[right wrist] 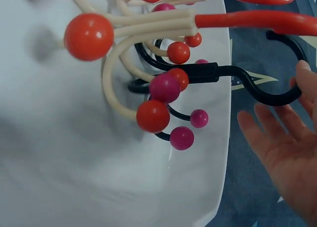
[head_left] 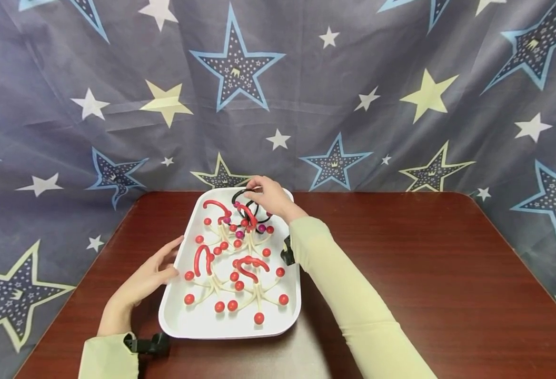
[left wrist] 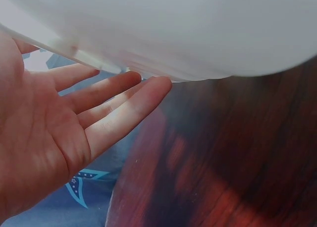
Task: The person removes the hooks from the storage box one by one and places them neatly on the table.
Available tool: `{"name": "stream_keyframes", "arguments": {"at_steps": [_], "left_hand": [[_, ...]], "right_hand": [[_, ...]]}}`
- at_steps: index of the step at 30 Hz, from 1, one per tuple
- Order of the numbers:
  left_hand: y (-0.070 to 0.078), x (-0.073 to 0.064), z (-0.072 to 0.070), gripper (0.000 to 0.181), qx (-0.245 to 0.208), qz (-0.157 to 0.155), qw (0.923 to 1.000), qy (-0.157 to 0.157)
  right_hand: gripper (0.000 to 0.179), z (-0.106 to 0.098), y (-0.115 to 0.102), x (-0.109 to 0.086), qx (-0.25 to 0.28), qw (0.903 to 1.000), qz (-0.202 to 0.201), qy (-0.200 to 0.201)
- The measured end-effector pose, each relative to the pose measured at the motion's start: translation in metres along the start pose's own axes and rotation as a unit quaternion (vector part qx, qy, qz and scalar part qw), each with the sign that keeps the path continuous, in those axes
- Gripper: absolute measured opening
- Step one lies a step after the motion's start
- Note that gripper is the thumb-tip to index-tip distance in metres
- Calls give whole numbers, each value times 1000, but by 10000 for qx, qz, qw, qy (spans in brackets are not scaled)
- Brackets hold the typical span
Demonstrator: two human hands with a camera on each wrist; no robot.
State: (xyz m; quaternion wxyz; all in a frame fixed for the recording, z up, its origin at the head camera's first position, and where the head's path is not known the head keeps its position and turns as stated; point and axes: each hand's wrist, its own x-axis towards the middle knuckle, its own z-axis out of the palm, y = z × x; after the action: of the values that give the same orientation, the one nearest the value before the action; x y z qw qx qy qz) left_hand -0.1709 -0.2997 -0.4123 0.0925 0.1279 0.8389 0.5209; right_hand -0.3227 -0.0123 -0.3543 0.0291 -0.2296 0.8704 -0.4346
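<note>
A white tray [head_left: 183,320] sits on the table, holding several claw-shaped massagers with hooked handles. Most have red handles [head_left: 197,259] and cream prongs tipped with red balls [head_left: 258,318]. At the far end is a black massager [right wrist: 198,72] with magenta balls [right wrist: 182,138]. My right hand [head_left: 273,197] pinches its curved black handle [right wrist: 275,99] between thumb and fingers, over the far rim. My left hand [head_left: 141,279] rests against the tray's left side. Its fingers [left wrist: 131,111] are extended along the outer wall, palm facing the tray.
The brown wooden table [head_left: 425,279] stretches to the right of the tray. Behind it hangs a grey cloth [head_left: 297,95] patterned with stars. A black wrist strap [head_left: 147,344] is on the left arm, and another camera mount [head_left: 287,251] is on the right.
</note>
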Motion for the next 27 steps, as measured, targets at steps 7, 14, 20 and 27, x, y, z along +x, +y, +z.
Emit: {"name": "stream_keyframes", "arguments": {"at_steps": [7,14,20,27], "left_hand": [[-1,-3,1,69,-60,21,10000,-33],[1,0,-1,70,-72,41,9999,-85],[2,2,-2,70,-104,7,9999,-59],[2,3,-1,70,-29,-20,10000,-31]], "right_hand": [[20,-2,4,-3,925,9951,302,-163],[29,-19,-4,-4,917,9957,25,159],[24,-36,-13,-4,1010,9928,-246,588],[24,-51,-17,-8,1021,9916,-402,683]]}}
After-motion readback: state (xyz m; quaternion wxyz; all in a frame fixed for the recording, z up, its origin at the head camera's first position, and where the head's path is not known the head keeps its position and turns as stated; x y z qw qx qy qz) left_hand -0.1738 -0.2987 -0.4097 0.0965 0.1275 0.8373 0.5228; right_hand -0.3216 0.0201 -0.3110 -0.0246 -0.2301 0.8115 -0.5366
